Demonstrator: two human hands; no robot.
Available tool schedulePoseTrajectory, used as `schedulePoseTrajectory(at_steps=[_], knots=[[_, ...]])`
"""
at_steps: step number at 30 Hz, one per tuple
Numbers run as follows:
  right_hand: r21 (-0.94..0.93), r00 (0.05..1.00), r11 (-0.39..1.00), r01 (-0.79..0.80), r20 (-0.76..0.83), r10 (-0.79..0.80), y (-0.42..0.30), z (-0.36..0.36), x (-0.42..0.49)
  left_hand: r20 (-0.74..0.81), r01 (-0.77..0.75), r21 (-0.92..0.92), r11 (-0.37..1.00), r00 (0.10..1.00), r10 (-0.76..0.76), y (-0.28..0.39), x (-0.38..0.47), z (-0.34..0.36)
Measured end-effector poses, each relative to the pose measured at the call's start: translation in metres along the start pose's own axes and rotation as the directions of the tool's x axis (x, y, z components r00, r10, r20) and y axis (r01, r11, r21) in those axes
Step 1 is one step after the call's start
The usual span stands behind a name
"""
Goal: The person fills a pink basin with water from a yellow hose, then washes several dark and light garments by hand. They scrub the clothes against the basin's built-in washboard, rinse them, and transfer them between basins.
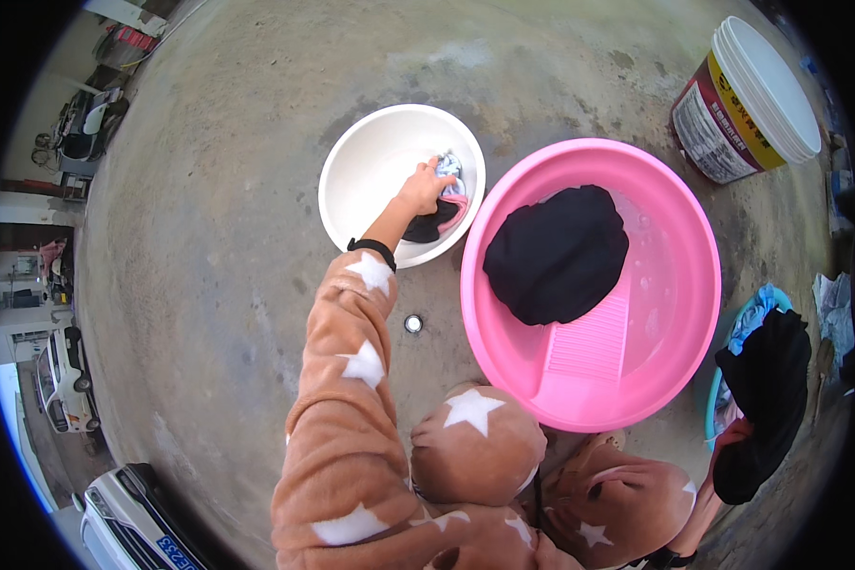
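Observation:
My left hand (425,187) reaches into a white plastic basin (356,164) and rests on a small bundle of light blue cloth (450,171), with pink and black cloth beside it; whether its fingers grip the bundle is unclear. At the lower right my right hand (737,432) holds a bunched black garment (773,377) over a turquoise basin (712,410) with light blue clothes in it. Between them stands a large pink tub (684,299) with a built-in washboard (588,342). Another black garment (559,253) lies in its sudsy water.
A large white-rimmed paint bucket (727,114) bearing writing stands beyond the pink tub. A small round metallic object (413,324) lies on the concrete floor near the white basin. Parked vehicles, one a silver car (125,516), are along the left side. Crumpled plastic (833,313) lies at the far right.

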State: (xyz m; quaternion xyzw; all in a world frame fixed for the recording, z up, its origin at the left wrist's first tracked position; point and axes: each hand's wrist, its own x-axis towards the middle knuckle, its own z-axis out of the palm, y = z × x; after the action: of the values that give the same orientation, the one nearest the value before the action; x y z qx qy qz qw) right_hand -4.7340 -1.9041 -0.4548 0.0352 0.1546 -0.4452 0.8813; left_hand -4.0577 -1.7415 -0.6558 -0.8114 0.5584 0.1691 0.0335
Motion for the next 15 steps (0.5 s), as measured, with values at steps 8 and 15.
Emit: schedulePoseTrajectory(at_steps=[8,15], knots=[[-0.018,0.996,0.996,-0.091,0.01,0.092,-0.04,-0.023,0.0,-0.089,0.157,-0.76,0.631,0.936,-0.341,-0.023,-0.039,-0.078],[0.145,0.99,0.98,0.139,-0.014,-0.138,-0.096,-0.064,-0.017,-0.375,-0.437,-0.75,0.496,0.899,0.226,0.095,-0.03,-0.184]])
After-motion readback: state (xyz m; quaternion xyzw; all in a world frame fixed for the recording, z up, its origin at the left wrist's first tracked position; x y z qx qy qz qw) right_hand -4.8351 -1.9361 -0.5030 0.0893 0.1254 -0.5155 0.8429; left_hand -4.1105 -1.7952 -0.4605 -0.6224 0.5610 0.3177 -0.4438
